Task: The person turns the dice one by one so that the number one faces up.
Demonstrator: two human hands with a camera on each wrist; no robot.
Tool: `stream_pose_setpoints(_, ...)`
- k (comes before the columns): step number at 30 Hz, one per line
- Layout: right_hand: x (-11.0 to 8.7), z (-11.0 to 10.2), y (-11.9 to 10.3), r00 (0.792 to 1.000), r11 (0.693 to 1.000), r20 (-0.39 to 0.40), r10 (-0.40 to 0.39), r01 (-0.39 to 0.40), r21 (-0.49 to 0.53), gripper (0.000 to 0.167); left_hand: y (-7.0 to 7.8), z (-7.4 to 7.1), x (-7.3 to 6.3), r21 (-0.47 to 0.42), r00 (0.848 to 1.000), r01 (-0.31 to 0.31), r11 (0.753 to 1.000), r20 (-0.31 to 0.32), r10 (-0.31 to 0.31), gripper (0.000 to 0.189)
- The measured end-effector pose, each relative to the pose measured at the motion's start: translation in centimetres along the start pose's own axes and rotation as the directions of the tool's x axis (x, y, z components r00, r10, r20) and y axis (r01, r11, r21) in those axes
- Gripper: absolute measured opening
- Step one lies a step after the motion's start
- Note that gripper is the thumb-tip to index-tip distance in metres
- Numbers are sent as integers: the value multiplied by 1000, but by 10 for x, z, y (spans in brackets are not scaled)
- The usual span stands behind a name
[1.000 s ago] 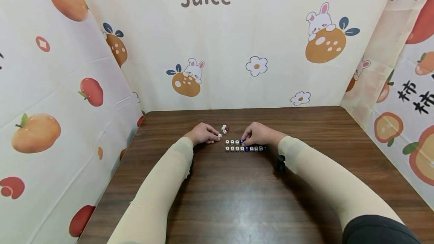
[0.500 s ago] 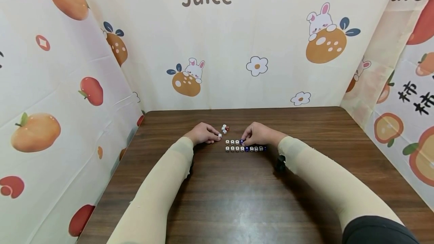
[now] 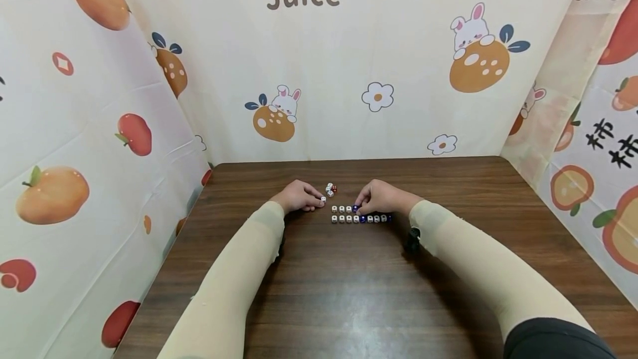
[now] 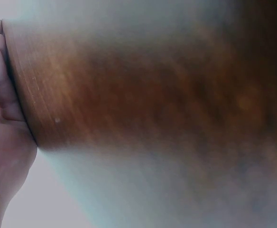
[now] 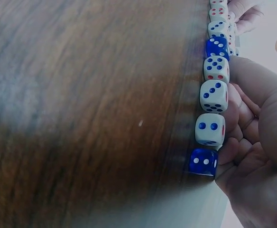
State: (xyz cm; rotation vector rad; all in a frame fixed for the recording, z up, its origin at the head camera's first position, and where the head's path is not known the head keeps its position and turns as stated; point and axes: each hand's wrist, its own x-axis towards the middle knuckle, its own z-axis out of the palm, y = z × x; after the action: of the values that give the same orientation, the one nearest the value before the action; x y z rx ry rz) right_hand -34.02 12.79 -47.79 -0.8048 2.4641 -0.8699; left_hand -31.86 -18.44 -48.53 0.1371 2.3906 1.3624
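left hand (image 3: 298, 196) pinching a white die (image 3: 323, 199), right hand (image 3: 381, 197) pinching a blue die (image 3: 355, 209) beside a short row of white dice (image 3: 341, 209), longer dice row (image 3: 349, 219) nearer, all towards far edge of worktop (image 3: 324, 292)

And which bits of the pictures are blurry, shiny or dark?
Head view: pale shine on the table, dark shadow beside the right arm. Left wrist view: mostly brown blur, with the left hand clearer at the edge. Right wrist view: nearest dice look fairly sharp, but the table beside them is smeary.
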Motion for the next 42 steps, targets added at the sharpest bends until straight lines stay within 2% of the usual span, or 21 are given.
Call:
stream_pose_setpoints(16, 2, 1, 4, 1000, 999, -11, -16, 16, 29, 9, -6, 0, 7, -17, 1000, 20, 1000, 2, -20, 20)
stream_pose_setpoints(25, 1, 0, 1, 1000, 999, 3, -20, 20, 31, 10, -2, 0, 0, -22, 1000, 11, 1000, -5, -11, 21)
stream_pose_setpoints(33, 1, 1, 1, 1000, 1000, -1, -14, 14, 25, 12, -5, -1, 3, -27, 1000, 13, 1000, -1, -13, 21)
stream_pose_setpoints(42, 0, -10, 1, 999, 997, 54, -2, -2, 80, 24, -7, -1, 5, -9, 1000, 12, 1000, 2, -12, 21)
